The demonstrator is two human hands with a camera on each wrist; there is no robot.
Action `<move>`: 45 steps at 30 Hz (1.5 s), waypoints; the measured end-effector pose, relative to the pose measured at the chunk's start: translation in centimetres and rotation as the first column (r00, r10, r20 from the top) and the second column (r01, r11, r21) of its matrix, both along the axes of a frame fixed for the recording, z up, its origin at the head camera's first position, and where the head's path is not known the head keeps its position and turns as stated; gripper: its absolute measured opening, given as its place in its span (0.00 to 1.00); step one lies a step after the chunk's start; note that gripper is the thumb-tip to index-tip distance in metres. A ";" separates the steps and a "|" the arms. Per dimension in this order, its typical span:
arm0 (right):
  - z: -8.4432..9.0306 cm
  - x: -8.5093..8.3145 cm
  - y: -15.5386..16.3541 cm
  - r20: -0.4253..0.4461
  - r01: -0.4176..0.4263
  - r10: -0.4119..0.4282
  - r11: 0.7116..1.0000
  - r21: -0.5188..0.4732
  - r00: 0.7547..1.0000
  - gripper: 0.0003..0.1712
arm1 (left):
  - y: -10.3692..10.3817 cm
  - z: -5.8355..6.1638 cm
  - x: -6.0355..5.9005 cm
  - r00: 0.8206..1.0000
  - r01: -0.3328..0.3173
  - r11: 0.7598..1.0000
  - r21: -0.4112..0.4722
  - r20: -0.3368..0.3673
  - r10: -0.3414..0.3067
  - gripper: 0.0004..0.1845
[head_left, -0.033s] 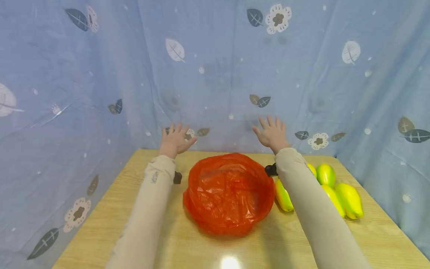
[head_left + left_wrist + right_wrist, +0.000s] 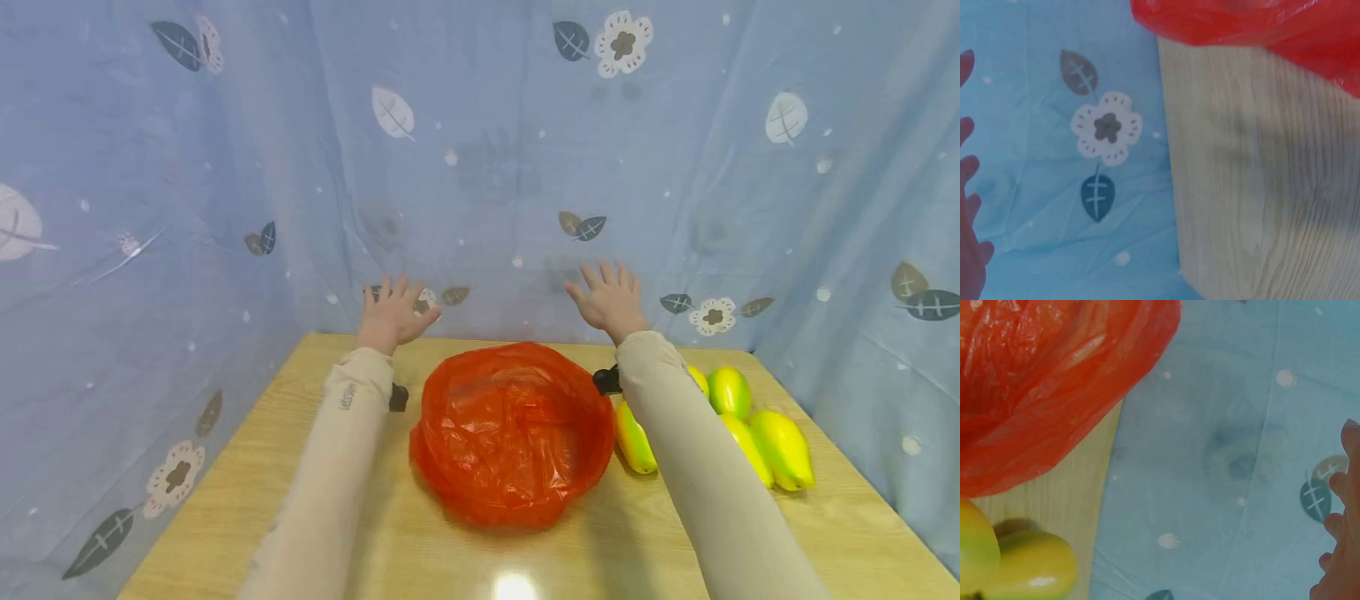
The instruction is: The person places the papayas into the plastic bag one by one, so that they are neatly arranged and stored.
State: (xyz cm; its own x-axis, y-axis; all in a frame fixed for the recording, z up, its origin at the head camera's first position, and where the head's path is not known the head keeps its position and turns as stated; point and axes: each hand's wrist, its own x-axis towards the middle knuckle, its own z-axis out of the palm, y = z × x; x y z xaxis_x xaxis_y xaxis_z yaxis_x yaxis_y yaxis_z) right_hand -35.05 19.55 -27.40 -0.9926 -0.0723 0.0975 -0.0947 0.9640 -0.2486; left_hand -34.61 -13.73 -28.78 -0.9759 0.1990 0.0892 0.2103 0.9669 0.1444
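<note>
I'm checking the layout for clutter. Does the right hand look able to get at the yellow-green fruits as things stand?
Probably yes. The right hand is open, holds nothing, and hangs past the table's far edge. The fruits lie uncovered beside that forearm, and the red bag sits on the arm's other side.

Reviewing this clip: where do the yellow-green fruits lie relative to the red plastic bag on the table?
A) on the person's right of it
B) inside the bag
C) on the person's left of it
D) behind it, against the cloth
A: the yellow-green fruits lie on the table on the person's right of the red plastic bag, partly hidden by the right sleeve.
</note>
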 end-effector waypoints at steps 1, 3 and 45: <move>0.1 0.0 0.2 -0.006 0.000 0.000 1.000 -0.005 1.000 0.37 | 0.1 0.1 -0.1 1.000 0.003 1.000 0.004 0.000 -0.003 0.37; 0.3 -0.2 0.5 -0.041 -0.006 0.004 0.999 -0.036 0.999 0.37 | 0.2 0.2 -0.2 1.000 0.008 1.000 0.026 -0.004 -0.008 0.37; -2.9 10.4 18.7 -0.328 -0.153 0.312 -0.474 -0.867 0.892 0.20 | 1.9 -9.5 4.4 0.964 -0.070 0.482 0.873 0.185 -0.194 0.18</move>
